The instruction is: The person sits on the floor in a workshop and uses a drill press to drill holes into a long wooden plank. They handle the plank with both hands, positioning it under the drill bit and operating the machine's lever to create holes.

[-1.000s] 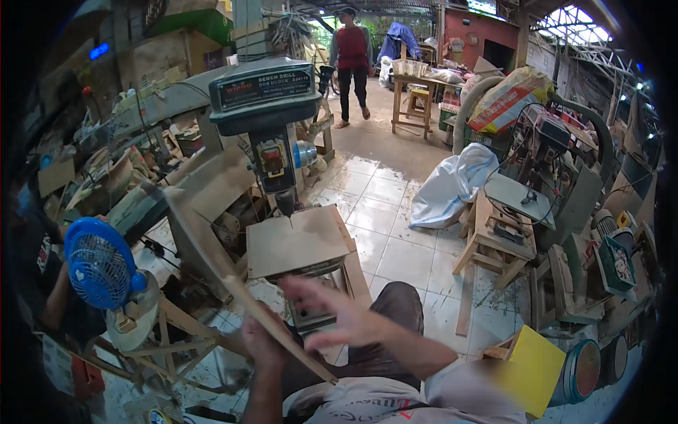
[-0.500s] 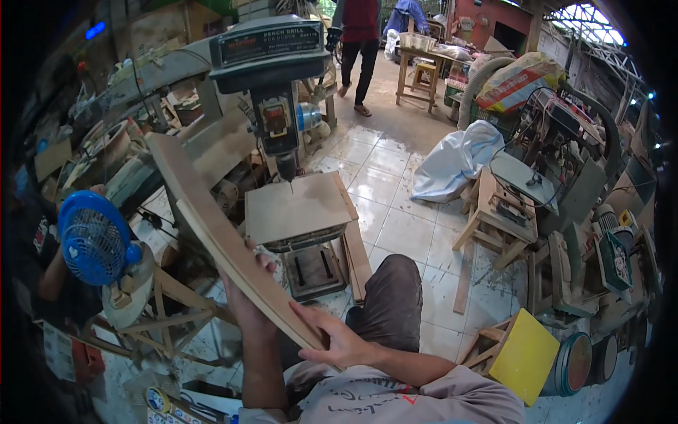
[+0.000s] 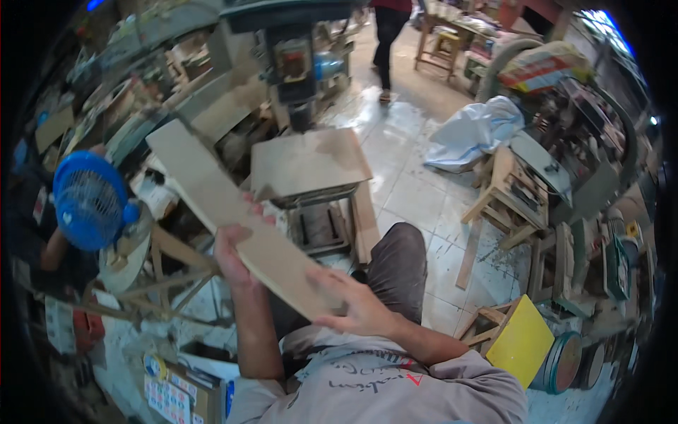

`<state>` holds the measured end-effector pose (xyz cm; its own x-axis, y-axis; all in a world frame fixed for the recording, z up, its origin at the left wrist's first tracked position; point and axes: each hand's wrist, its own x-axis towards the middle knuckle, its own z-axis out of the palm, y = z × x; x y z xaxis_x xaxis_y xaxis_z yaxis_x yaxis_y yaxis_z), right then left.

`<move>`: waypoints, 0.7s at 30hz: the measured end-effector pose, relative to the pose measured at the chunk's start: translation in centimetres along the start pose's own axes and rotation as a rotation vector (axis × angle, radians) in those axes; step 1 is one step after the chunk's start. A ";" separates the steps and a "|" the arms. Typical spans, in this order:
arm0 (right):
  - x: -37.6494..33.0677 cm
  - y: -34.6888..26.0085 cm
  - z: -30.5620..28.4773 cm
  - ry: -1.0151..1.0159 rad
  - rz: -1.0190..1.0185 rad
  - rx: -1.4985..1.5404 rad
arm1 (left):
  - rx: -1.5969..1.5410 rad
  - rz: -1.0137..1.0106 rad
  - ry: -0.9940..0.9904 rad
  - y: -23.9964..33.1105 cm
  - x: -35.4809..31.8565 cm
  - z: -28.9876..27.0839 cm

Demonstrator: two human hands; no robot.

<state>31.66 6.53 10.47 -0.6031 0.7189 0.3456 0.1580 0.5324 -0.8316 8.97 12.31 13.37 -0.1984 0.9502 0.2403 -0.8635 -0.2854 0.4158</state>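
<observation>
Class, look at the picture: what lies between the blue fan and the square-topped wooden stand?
In the head view, the long wooden board, gripped by the left hand and right hand, crosses between the blue fan and the stand.

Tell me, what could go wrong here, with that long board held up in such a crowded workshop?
The wooden board is gripped only at its near end by the left hand and right hand, so its far end could swing into the blue fan or the cluttered bench behind. If the grip slips, it might drop onto the small stand or the person's knee.
</observation>
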 end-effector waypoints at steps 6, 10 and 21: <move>-1.4 1.9 1.9 0.377 -0.127 -0.008 | -0.203 -0.052 0.033 -0.9 1.2 -1.7; -1.1 2.7 2.7 0.458 -0.151 -0.017 | -0.208 -0.034 -0.005 -2.2 1.1 -2.0; 2.7 4.5 0.7 0.281 -0.047 -0.091 | 0.324 -0.045 0.095 2.2 1.1 -4.1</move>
<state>30.19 10.59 7.33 -0.3734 0.7811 0.5005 0.2118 0.5970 -0.7737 4.96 13.23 10.97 -0.2185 0.9659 0.1389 -0.6835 -0.2531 0.6847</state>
